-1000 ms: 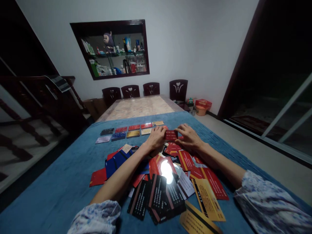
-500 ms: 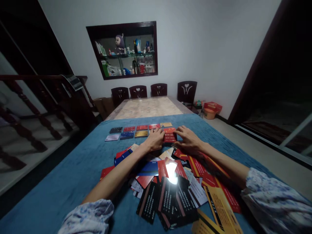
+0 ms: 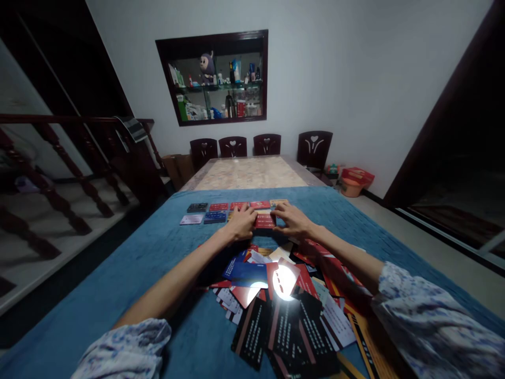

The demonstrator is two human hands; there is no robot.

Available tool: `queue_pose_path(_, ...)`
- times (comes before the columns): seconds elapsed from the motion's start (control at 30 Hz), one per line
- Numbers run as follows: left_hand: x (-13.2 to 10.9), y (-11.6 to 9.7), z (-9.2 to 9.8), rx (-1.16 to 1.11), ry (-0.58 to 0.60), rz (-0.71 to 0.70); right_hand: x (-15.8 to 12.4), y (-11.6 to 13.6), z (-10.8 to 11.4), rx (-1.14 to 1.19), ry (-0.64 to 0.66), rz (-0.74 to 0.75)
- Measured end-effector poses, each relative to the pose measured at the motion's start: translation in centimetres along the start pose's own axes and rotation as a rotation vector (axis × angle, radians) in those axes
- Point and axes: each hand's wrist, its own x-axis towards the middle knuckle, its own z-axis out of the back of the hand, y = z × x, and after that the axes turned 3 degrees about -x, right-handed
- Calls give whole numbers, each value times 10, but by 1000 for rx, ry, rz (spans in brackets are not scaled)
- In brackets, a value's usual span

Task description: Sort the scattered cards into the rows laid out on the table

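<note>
A stack of red cards (image 3: pixel 265 221) lies at the near row of card stacks, between my two hands. My left hand (image 3: pixel 240 223) grips its left edge with curled fingers and partly covers a yellow card stack. On the other side, the fingertips of my right hand (image 3: pixel 292 220) press against the stack's right edge. Farther left in the same row are a dark blue card stack (image 3: pixel 215 217) and a pale card stack (image 3: pixel 192 219). Behind them runs a second row, with a black card stack (image 3: pixel 197 207) and a red-and-white card stack (image 3: pixel 260 204).
Loose cards lie in a heap below my wrists, among them black cards (image 3: pixel 286 326) and a blue card (image 3: pixel 246 275). A blue cloth (image 3: pixel 158 263) covers the near table. Beyond it are the bare tabletop (image 3: pixel 244 173) and several dark chairs (image 3: pixel 314 149).
The view has shifted to the right. Both hands and the red stack have moved slightly left relative to the back row, and my right fingers have closed in against the stack's edge.
</note>
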Motion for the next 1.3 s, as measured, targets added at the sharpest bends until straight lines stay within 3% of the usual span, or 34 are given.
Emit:
queue_pose_path(0.37,-12,39,13,49,27,87,52,21,-1,-28,78,-1)
queue_pose_path(0.73,-19,81,13,84,42,141,96,39,-3,-24,155,-34)
queue_pose_path(1.3,-18,121,20,108,136,243,150,51,-18,-17,225,-44)
